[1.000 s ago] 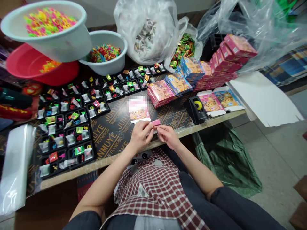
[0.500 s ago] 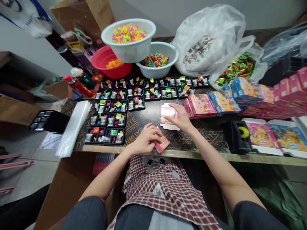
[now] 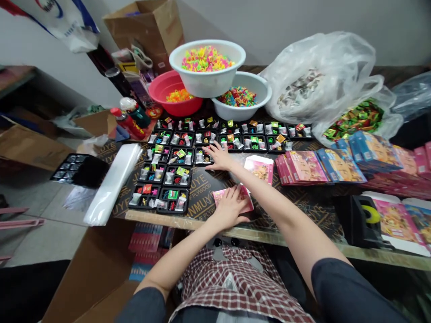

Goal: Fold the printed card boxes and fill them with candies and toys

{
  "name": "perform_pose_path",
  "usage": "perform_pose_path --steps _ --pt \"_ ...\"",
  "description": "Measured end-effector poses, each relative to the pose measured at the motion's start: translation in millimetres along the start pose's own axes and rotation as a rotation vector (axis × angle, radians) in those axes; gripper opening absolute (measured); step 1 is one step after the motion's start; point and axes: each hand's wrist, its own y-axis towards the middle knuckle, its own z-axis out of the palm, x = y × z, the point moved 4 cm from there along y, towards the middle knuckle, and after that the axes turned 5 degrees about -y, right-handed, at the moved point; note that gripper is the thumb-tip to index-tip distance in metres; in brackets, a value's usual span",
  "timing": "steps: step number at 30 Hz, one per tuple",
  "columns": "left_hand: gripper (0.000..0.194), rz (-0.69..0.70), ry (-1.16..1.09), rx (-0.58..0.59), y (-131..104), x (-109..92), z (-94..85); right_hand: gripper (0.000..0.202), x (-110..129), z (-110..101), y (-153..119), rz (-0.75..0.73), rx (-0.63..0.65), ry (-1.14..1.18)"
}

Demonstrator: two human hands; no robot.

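Note:
My left hand [image 3: 229, 208] lies with spread fingers on a small pink box [image 3: 244, 197] at the table's front edge. Stretched out to the rows of black trays, my right hand [image 3: 218, 157] has its fingers apart over the right part of a filled black tray [image 3: 201, 157]; whether the fingertips touch it I cannot tell. Beneath my right forearm a flat pink carton [image 3: 261, 167] with white flaps lies on the table. Other black trays [image 3: 177, 176] hold small coloured pieces and wrapped packets.
Bowls of coloured pieces, one white [image 3: 208, 76] and one red [image 3: 161, 89], stand behind the trays. Pink boxes [image 3: 301, 167] and blue boxes are stacked at right, near a black tape dispenser [image 3: 358, 220]. Clear plastic sleeves [image 3: 112, 184] lie at left.
My right hand has left the flat pink carton and reached left to the trays. My left hand has opened out over the small pink box. The view has shifted.

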Motion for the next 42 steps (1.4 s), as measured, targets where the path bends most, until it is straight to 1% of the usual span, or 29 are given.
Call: perform_pose_path --steps 2,4,8,11,13,16,19,23,26,28,30,34,37,40,42 --pt "0.071 -0.044 0.039 0.022 1 0 1.7 0.093 2 5 -7 -0.029 -0.016 -0.008" --pt "0.064 -0.090 0.081 0.038 2 -1 -1.1 0.093 3 10 -14 -0.039 -0.032 0.016" --pt "0.054 -0.143 0.152 0.047 6 -6 -13.2 0.091 3 16 -22 0.023 -0.036 0.126" --pt "0.057 -0.162 0.160 0.064 4 -9 -21.4 0.091 0 11 -32 0.080 -0.067 0.198" --pt "0.064 -0.162 0.158 0.064 0 -10 -26.2 0.092 -5 3 -46 0.093 -0.100 0.226" --pt "0.078 -0.151 0.164 0.049 -10 -9 -34.4 0.093 -18 -17 -82 0.109 -0.152 0.242" --pt "0.089 -0.134 0.192 0.036 -19 -4 -45.4 0.094 -36 -39 -131 0.154 -0.190 0.245" --pt "0.085 -0.106 0.181 -0.011 -22 6 -60.9 0.095 -49 -63 -203 0.228 -0.222 0.228" --pt "0.084 -0.051 0.060 -0.105 -17 10 -66.1 0.093 -47 -70 -250 0.272 -0.221 0.206" --pt "0.085 0.018 -0.044 -0.169 -13 7 -64.3 0.092 -43 -69 -274 0.293 -0.216 0.196" --pt "0.084 0.088 -0.128 -0.204 -8 1 -58.1 0.092 -38 -67 -290 0.308 -0.216 0.192" --pt "0.081 0.168 -0.217 -0.201 1 -15 -38.6 0.092 -31 -61 -309 0.336 -0.244 0.192" --pt "0.091 0.173 -0.258 -0.198 6 -23 -25.3 0.092 -28 -57 -316 0.319 -0.249 0.209" --pt "0.104 0.140 -0.271 -0.188 11 -23 -15.5 0.093 -26 -51 -320 0.248 -0.221 0.240" --pt "0.104 0.126 -0.248 -0.147 13 -23 -9.2 0.092 -26 -48 -322 0.202 -0.207 0.263"
